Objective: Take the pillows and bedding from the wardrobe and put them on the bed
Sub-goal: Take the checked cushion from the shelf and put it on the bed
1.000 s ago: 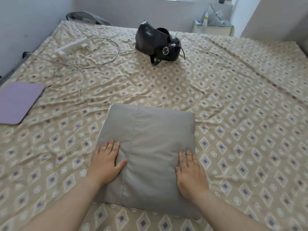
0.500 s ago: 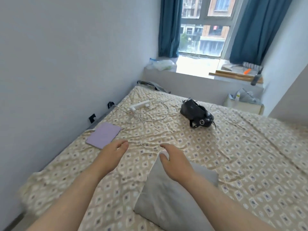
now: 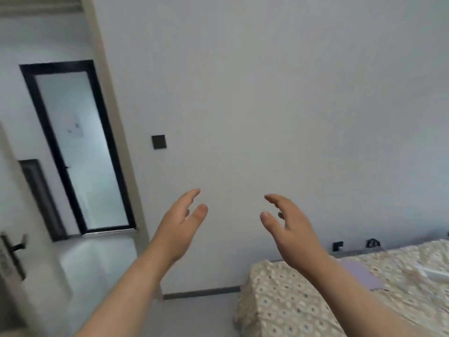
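My left hand [image 3: 181, 226] and my right hand [image 3: 290, 231] are raised in front of a bare white wall, palms facing each other, fingers apart, holding nothing. The bed [image 3: 303, 300] with its beige patterned sheet fills the lower right corner; only its near corner shows. The grey pillow and the wardrobe are out of view.
An open doorway at the left leads to a frosted glass door [image 3: 80, 152] with a black frame. A door with a dark handle [image 3: 13, 246] stands at the far left edge. A black wall switch [image 3: 159, 141] sits beside the doorway. A purple flat item [image 3: 362, 276] lies on the bed.
My hands have left the grey pillow on the bed and lifted up, empty. The view has swung left from the bed and window to the wall and doorway.
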`<state>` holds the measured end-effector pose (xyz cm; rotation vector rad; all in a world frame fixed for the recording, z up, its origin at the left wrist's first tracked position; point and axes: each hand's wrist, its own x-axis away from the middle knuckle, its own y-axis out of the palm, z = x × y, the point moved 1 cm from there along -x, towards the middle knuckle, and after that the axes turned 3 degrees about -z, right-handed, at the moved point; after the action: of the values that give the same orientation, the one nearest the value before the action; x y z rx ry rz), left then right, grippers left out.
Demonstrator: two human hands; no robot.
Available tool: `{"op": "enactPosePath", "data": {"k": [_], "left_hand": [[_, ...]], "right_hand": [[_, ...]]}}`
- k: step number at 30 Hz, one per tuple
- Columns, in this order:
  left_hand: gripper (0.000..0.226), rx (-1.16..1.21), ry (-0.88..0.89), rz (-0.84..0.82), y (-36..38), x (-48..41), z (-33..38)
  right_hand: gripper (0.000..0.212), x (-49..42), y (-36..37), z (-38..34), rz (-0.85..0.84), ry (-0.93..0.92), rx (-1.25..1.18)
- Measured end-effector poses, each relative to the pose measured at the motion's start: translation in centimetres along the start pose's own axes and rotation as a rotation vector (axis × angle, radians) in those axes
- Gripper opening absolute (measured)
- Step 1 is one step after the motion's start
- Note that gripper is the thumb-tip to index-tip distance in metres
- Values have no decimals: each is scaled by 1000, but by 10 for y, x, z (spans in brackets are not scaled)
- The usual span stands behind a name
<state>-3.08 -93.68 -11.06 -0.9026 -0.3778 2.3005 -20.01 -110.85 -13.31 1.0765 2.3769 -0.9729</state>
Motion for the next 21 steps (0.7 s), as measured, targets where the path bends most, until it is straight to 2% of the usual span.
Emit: {"op": "enactPosePath", "data": {"k": [4,8,15,21], "left_hand": [[74,-159,-74,185,-135,69,5],[74,-327,-125,391,-250,143,18],[66,-565,-249,795,-443,301,39],[53,-785,-380,1136,-576,426,57]], "right_hand": [[50,1,86,-96,-181,-147,-125],[62,13,162,-184,-322,-283,-232],[65,57,315,-356,-607,-484,-451],[58,105,436,-483,-768,-528,-620]]}}
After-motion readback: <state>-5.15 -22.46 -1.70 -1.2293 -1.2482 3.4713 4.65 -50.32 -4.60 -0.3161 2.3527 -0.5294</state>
